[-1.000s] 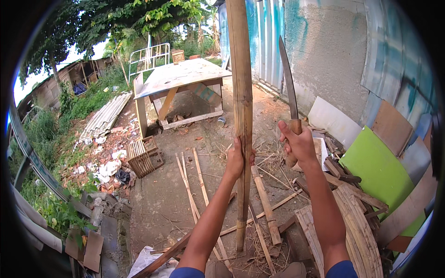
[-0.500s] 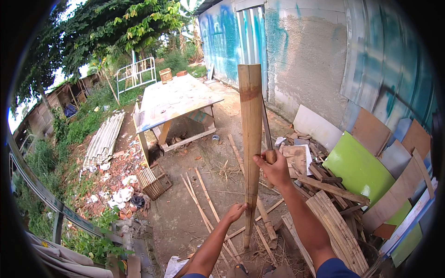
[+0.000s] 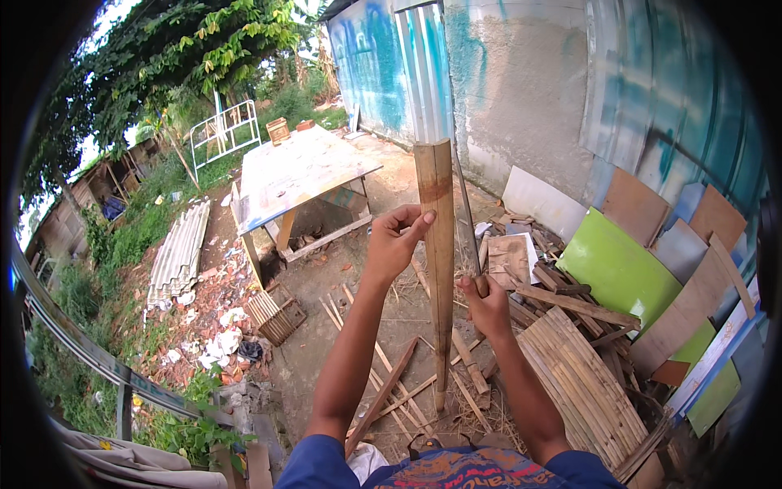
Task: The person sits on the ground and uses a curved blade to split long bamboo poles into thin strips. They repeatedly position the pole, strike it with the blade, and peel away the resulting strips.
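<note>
A thick split length of bamboo [image 3: 441, 277] stands upright in front of me, its wide end on top and its narrow end down by the ground. My left hand [image 3: 397, 240] is closed on its left edge, a little below the top. To the right of the bamboo, my right hand [image 3: 490, 310] grips the wooden handle of a machete. The long, dark machete blade [image 3: 467, 208] points up, seen nearly edge-on, beside the bamboo. From this view I cannot tell whether the blade touches it.
Bamboo strips and a reddish-brown stick [image 3: 384, 398] lie on the dirt before me. At right are a slatted bamboo panel [image 3: 574, 383], scrap wood and a leaning green board [image 3: 619, 265]. A white-topped table [image 3: 305, 175] stands ahead; a slatted crate [image 3: 275, 314] and rubble are left.
My left hand has gone from the bamboo's lower part up to near its top. My right hand, with the machete, has shifted slightly down and away from the bamboo. The bamboo's top sits lower in view.
</note>
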`<state>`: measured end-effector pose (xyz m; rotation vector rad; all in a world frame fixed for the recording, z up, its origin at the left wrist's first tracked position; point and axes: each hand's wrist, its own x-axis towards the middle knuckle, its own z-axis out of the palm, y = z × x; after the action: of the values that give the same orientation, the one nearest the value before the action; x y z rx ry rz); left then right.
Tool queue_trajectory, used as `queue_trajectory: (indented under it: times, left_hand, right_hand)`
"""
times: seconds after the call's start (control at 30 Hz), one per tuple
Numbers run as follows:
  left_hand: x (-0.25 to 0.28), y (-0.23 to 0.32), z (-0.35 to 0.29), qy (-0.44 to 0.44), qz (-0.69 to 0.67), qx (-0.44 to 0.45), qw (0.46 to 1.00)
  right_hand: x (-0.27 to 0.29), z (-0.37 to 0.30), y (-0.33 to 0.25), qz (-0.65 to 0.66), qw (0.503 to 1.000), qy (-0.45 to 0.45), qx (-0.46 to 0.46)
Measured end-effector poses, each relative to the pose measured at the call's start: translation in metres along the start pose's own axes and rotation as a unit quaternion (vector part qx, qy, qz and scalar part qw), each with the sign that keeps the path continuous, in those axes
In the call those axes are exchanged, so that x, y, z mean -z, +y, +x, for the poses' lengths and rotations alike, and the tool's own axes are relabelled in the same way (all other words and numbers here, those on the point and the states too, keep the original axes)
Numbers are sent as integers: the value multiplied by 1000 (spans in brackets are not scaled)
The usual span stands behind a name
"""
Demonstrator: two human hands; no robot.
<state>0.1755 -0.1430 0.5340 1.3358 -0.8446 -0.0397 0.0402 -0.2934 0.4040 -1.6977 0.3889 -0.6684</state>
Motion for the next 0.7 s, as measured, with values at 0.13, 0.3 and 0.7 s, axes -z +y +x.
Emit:
queue_trajectory:
  times: [0.13, 0.3, 0.7]
  left_hand:
    - [-10, -2, -10, 28, -17, -26, 999]
    - [-15, 8, -33, -7, -48, -33, 998]
    - [-4, 14, -85, -84, -146, -36, 985]
  right_hand:
    - [33, -17, -89, 3, 996, 6, 87]
    - [56, -30, -212, -83, 978, 15, 189]
    - [55, -74, -238, -16, 940, -56, 337]
